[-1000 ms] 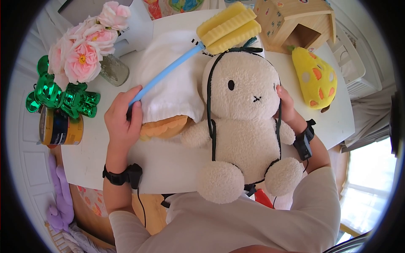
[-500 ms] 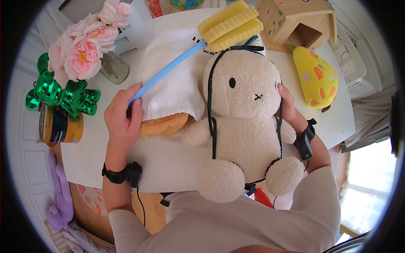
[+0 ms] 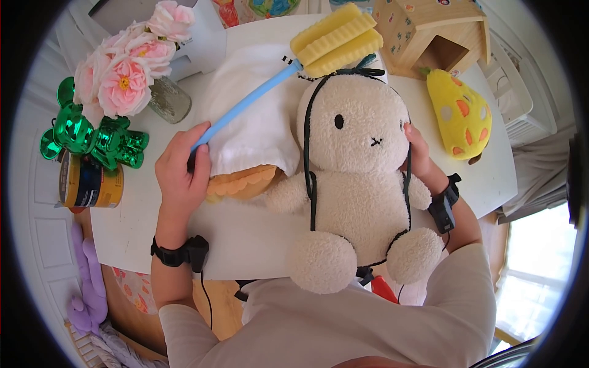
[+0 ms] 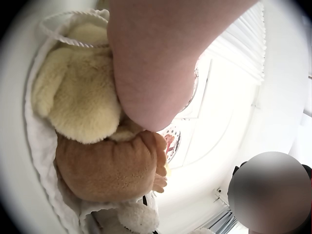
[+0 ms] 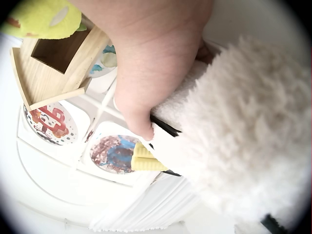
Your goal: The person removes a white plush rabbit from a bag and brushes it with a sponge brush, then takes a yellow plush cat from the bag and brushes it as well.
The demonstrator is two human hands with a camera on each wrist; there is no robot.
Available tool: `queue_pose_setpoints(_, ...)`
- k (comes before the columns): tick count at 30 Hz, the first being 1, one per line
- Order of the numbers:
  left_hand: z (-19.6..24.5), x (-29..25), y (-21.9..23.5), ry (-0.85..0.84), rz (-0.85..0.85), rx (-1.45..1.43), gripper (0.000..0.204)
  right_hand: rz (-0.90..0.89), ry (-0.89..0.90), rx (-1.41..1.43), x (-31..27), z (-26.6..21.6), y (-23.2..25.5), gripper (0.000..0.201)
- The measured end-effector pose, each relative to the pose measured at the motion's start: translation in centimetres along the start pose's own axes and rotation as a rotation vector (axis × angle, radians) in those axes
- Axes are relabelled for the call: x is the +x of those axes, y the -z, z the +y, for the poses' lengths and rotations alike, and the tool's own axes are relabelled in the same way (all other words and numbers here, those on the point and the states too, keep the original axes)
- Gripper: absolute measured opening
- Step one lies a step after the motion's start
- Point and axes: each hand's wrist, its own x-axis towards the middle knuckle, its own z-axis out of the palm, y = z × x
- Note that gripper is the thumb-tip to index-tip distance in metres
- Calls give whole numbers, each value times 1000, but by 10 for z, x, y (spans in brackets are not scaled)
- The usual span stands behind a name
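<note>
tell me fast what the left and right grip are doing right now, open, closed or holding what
Left grip: closed, holding the blue handle.
Right grip: holding the white stuffed toy at its head.

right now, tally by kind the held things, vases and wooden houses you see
Held things: 2, blue-handled tool with ridged yellow head and cream fluffy plush toy
Glass vase with pink flowers: 1
Pale wooden house: 1
Total: 4

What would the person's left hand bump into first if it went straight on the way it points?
Probably the white drawstring bag, just ahead of the left hand; depth is unclear, so it might pass above.
</note>
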Motion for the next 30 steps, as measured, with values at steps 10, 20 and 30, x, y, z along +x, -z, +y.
queue_pose_setpoints(10,1,1,1,-5,0,7,28,-13,3,36,0,-2,-3,83)
queue_pose_setpoints(20,2,1,1,2,-7,5,28,-13,3,52,0,-1,-3,81)
queue_pose_setpoints(30,1,0,1,-13,-2,2,28,-11,-6,24,0,-1,-2,82)
